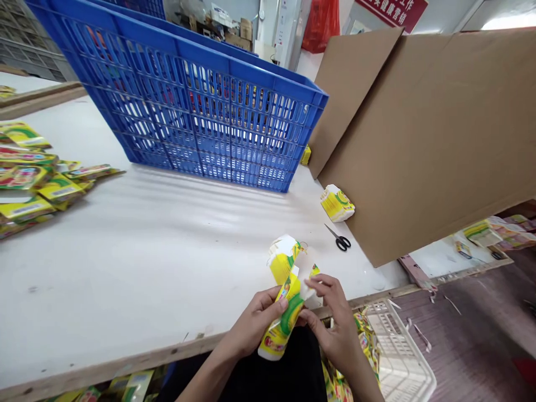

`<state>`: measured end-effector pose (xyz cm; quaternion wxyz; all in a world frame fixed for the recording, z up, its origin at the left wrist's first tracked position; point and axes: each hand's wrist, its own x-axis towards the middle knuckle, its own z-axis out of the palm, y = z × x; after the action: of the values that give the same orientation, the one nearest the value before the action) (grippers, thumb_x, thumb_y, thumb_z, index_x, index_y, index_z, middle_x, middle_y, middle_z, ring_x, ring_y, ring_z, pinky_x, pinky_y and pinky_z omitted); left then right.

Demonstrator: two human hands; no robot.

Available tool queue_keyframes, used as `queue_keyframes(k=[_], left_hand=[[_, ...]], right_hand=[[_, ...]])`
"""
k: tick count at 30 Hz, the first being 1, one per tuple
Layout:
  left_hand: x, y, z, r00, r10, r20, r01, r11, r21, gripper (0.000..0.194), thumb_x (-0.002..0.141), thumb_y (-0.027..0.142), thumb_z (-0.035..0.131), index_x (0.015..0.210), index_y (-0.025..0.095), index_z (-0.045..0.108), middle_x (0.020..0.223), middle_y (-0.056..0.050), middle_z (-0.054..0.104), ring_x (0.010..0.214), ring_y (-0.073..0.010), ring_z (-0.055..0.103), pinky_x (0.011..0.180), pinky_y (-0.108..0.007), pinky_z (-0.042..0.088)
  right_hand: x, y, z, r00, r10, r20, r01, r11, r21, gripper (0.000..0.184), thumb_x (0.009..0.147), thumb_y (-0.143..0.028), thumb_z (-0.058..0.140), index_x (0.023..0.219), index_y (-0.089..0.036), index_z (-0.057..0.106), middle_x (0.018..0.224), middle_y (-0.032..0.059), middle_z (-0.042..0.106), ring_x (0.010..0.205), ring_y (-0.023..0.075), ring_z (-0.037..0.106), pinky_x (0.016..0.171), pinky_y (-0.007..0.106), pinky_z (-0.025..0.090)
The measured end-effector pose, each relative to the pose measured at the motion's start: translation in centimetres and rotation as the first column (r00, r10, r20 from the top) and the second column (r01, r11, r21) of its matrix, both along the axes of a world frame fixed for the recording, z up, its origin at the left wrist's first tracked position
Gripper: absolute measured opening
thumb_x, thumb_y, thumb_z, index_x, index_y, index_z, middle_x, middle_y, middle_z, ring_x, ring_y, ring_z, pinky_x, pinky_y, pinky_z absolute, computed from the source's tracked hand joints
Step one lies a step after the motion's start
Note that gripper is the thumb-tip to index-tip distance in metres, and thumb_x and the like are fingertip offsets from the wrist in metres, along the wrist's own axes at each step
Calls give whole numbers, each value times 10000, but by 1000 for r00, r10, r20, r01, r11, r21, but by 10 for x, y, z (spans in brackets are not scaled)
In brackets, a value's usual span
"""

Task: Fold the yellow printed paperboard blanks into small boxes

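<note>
A yellow and green printed cardboard carton [283, 318], partly folded with its white inner side showing at the top, is in front of me over the table's near edge. My left hand [256, 319] grips it along its left side, thumb on the printed face. On the right side, my right hand [337, 321] has its thumb and fingertips at the carton's raised flap. Just behind the carton stands a stack of matching flat cartons [281, 268]. Another stack of cartons [338, 204] lies farther back, beside black-handled scissors [341, 241].
A large blue plastic crate [201, 111] stands across the white table [138, 268]. Big brown cardboard [427, 123] rises at right. Printed packs [37, 173] pile up on the left. Below the edge at right is a white basket [402, 352] with yellow packs beside it.
</note>
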<state>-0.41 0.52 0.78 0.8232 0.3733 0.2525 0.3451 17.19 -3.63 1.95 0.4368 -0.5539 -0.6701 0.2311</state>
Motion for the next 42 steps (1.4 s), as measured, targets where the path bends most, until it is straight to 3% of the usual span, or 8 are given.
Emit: queue_keyframes(k=[3, 7, 11, 15, 19, 26, 35, 42], left_hand=[[3, -2, 0, 986, 104, -128, -96, 993, 67, 465, 845, 488, 601, 1141, 132, 639, 913, -84, 711, 806, -199, 643, 737, -280, 501], [9, -5, 2, 949, 184, -256, -127, 966, 224, 430, 887, 480, 529, 1131, 138, 619, 1012, -100, 686, 930, -229, 616, 819, -310, 501], [9, -6, 1, 901, 246, -358, -122, 934, 336, 390, 905, 420, 519, 1205, 174, 492, 926, -70, 668, 829, -199, 617, 760, -310, 513], [5, -8, 2, 871, 300, -388, -132, 906, 403, 475, 906, 346, 535, 1319, 237, 327, 866, -23, 624, 828, -182, 614, 783, -305, 503], [1, -10, 9, 903, 218, -370, -48, 907, 418, 586, 919, 309, 509, 1436, 261, 238, 903, -30, 612, 832, -162, 604, 855, -317, 481], [-9, -10, 20, 958, 25, -286, 80, 934, 348, 557, 931, 328, 497, 1439, 285, 271, 1096, -76, 609, 964, -189, 592, 887, -316, 454], [-19, -8, 24, 966, -200, -164, 232, 950, 209, 597, 845, 356, 643, 1355, 242, 355, 897, -41, 649, 768, -162, 605, 668, -241, 431], [-13, -13, 20, 961, -261, -88, 271, 952, 140, 400, 777, 326, 730, 1035, 211, 446, 756, 26, 629, 651, -105, 567, 612, -193, 401]], right_hand=[[-9, -5, -15, 981, -127, -149, 118, 991, -66, 451, 848, -317, 630, 1279, -223, 536, 1217, 107, 541, 964, 212, 555, 809, 325, 480], [-21, -8, -30, 946, -124, -299, 56, 972, -228, 229, 879, -362, 585, 938, -160, 673, 827, 46, 635, 726, 163, 563, 686, 265, 490], [-19, -7, -28, 931, -228, -284, 170, 962, -214, 243, 860, -378, 610, 751, -164, 642, 712, 17, 585, 647, 141, 511, 602, 234, 450], [-16, -7, -21, 904, -221, -366, 128, 957, -261, 233, 878, -388, 588, 945, -170, 636, 786, 42, 629, 664, 155, 564, 632, 259, 489], [-18, -10, -17, 808, -226, -544, 130, 969, -209, 447, 873, -379, 604, 1259, -209, 458, 929, 74, 661, 774, 183, 640, 666, 282, 528], [-10, -16, -9, 800, -95, -592, -40, 977, -211, 444, 864, -378, 622, 1273, -261, 493, 1039, 74, 664, 799, 168, 655, 672, 263, 538], [10, -21, -4, 894, -4, -448, -145, 944, -297, 330, 862, -504, 573, 968, -205, 664, 637, -16, 537, 468, 93, 403, 430, 206, 328], [14, -14, 12, 973, 114, -201, -149, 975, -167, 348, 922, -419, 507, 750, -202, 717, 707, 37, 594, 677, 169, 564, 616, 264, 445]])
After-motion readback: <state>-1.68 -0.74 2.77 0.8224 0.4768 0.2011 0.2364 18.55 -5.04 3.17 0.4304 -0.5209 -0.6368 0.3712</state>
